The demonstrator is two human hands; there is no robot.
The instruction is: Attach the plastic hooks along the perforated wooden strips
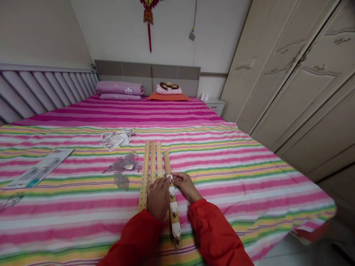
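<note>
A narrow wooden strip with holes (166,162) lies lengthwise on the bed before me. Several white hooks with metal loops (173,207) sit in a row along its near half. At the far end of that row, the fingers of my right hand (188,186) pinch a white hook (169,177) from the right. My left hand (159,197) is closed, its fingertips on the same hook from the left. Beneath and beside my left hand are more perforated wooden strips (144,173), partly hidden by it.
Clear plastic packets (123,164) and torn packaging (115,139) lie left of the strips. Farther left is a flat blister pack (41,168). A striped sheet (249,192) covers the bed, with folded bedding (119,88) at the headboard and a wardrobe (299,74) on the right.
</note>
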